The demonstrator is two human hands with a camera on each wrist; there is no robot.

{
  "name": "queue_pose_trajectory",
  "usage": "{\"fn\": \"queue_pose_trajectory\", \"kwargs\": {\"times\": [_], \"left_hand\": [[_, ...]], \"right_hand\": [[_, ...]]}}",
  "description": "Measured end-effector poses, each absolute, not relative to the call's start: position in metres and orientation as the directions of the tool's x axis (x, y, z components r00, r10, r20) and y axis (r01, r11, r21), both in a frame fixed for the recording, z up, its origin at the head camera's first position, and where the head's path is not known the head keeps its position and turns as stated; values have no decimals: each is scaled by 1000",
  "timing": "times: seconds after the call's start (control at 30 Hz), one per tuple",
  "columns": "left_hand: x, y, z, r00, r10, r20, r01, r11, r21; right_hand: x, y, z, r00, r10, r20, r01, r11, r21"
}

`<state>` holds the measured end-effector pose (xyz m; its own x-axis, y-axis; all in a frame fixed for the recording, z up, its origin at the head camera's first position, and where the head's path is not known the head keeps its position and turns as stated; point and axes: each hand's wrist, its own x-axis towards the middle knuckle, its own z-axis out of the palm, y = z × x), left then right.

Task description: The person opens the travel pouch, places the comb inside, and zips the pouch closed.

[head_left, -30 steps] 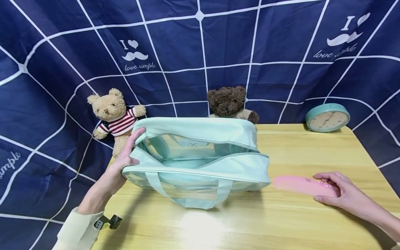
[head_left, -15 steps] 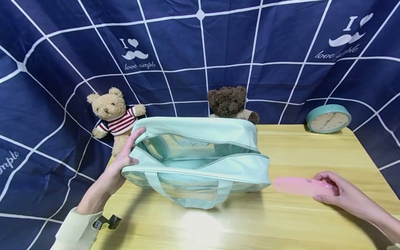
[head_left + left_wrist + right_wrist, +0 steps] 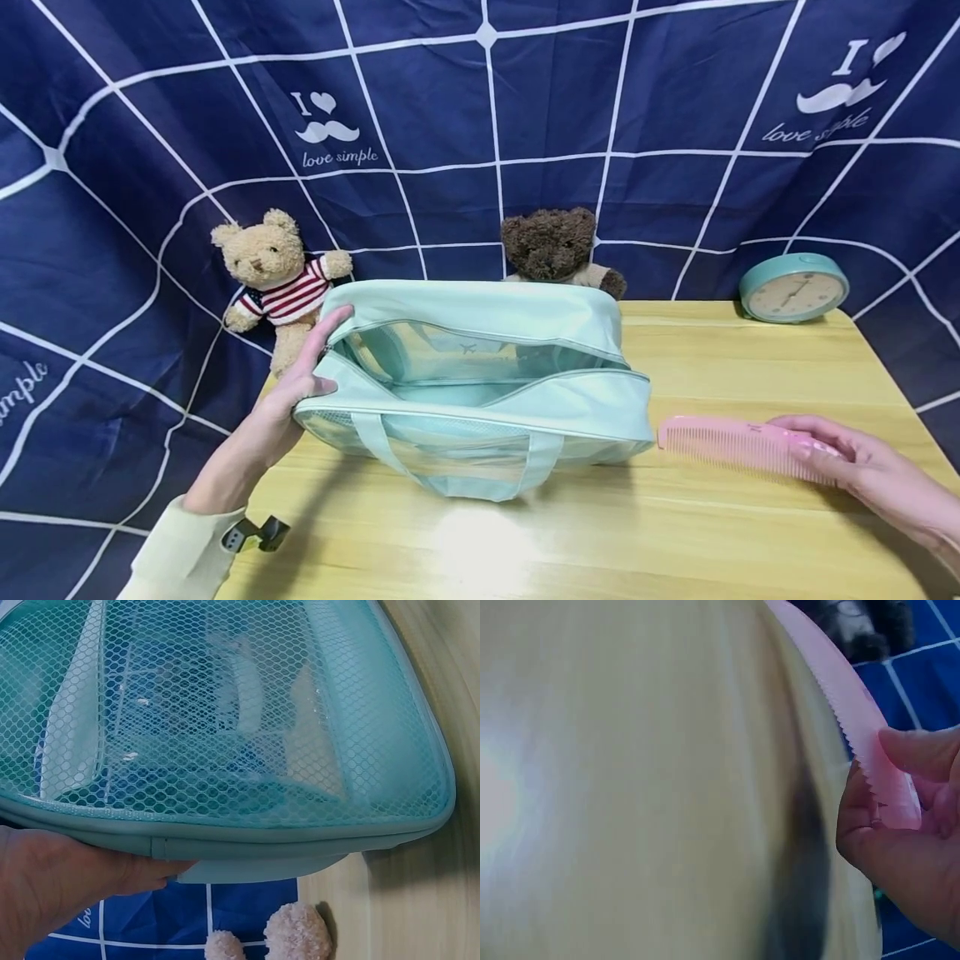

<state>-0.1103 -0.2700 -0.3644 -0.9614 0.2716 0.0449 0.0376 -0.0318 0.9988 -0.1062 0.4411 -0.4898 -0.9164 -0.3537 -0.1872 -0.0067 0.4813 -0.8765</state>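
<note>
A pale mint toiletry bag (image 3: 480, 308) with clear panels stands on the table, its zipped top gaping wide. My left hand (image 3: 300, 375) holds the bag's left end, thumb near the front edge and a finger reaching up the back edge. In the left wrist view, that hand (image 3: 82, 877) lies along the piping beside the mesh end panel (image 3: 247, 750). To the right of the bag, my right hand (image 3: 862, 467) grips a pink comb (image 3: 735, 442) by one end, teeth facing down and its far tip near the bag. The right wrist view shows thumb and fingers pinching the comb (image 3: 855, 712).
Behind the bag sit a tan teddy bear (image 3: 266, 258) in a striped top and a dark brown bear (image 3: 551, 242). A teal clock (image 3: 795, 287) stands at the table's (image 3: 750, 358) back right. Blue gridded cloth (image 3: 420, 100) hangs behind and at the sides.
The comb has turned in my right hand so its toothed side now shows, and that hand has shifted slightly right. The left hand and the bag stay as they were.
</note>
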Motion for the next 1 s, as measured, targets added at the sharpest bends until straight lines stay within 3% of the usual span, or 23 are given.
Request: {"fn": "queue_pose_trajectory", "kwargs": {"times": [0.2,0.3,0.43,0.57,0.73,1.0], "left_hand": [[-110,-272,-364,-963,267,46,45,-11,999],[-110,-272,-364,-963,268,43,46,6,999],[-109,-271,-364,-958,283,42,49,19,999],[-106,-272,-363,-947,317,56,65,18,998],[-103,-273,-363,-935,349,66,73,6,997],[-103,-274,-362,-935,347,71,77,3,997]], "right_hand": [[-113,442,-481,-851,-512,-118,133,6,-991],[-116,440,-475,-789,-609,-87,310,-272,-911],[-119,435,-465,-727,-686,-24,471,-473,-745],[-123,426,-450,-749,-662,25,470,-558,-683],[-130,408,-422,-800,-588,117,363,-630,-687],[-141,368,-381,-786,-576,224,289,-664,-690]]}}
